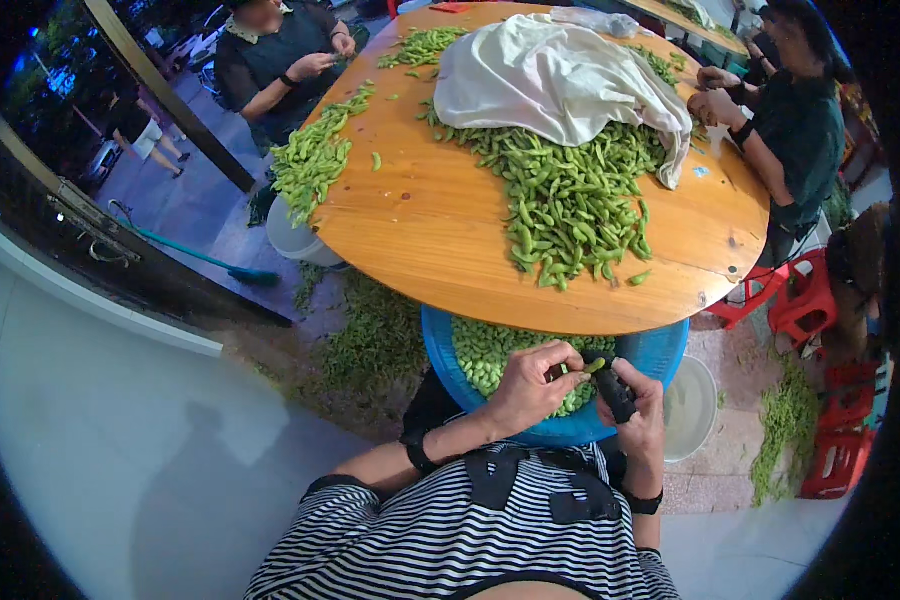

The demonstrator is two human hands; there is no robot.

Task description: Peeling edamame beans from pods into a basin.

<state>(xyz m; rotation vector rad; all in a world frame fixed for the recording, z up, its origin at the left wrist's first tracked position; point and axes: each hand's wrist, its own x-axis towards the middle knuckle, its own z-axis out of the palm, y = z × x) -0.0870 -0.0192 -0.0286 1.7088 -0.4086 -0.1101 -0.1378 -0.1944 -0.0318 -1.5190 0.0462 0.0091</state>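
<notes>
My left hand (532, 381) pinches one green soybean pod (595, 365) between thumb and fingertips. In my right hand (643, 409) is a black object (615, 394), perhaps a tool or a finger covering; its exact kind cannot be made out. Both hands meet at the pod, above a blue plastic basin (436, 352). Pale green soybeans (487, 356) fill much of that basin, partly hidden by my hands and the table edge. Just beyond lies a large heap of green soybean pods (570, 202) on the wooden table (420, 247), its far part under a white cloth (547, 79).
One person (285, 67) at the left and another (787, 135) at the right work at the table. More pods (311, 161) lie by its left edge. A white bucket (296, 232), a pale tub (691, 409), red stools (802, 296) and a green broom (251, 276) stand around.
</notes>
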